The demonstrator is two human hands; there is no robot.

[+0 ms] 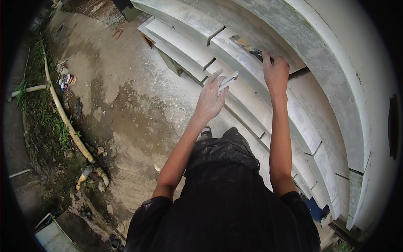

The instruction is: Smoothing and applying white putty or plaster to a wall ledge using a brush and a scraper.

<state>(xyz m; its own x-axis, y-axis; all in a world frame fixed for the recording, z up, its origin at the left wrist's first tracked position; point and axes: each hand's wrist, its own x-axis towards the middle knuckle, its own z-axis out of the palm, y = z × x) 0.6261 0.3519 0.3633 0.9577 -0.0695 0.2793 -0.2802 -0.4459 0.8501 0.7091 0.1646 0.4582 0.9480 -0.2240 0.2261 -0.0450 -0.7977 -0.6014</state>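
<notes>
My right hand [276, 71] is closed around the dark handle of a putty knife [250, 47], whose stained, tan-grey blade lies at the top face of a pale stepped ledge [235, 50]. Its exact contact with the surface is hard to make out. My left hand [211, 98], dusted with white powder, grips a folded white sheet [228, 81] between thumb and fingers. That hand is over the lower ledges, left of the right hand. Whether the sheet is paper or sandpaper cannot be told.
Long curved ledges [336, 80] rise in steps along my right. Pale dust and stains mark the concrete ground [138, 113] on my left. Beyond it are a long pipe [65, 115], weeds and a small white tub [70, 79]. A blue object [314, 208] sits low at right.
</notes>
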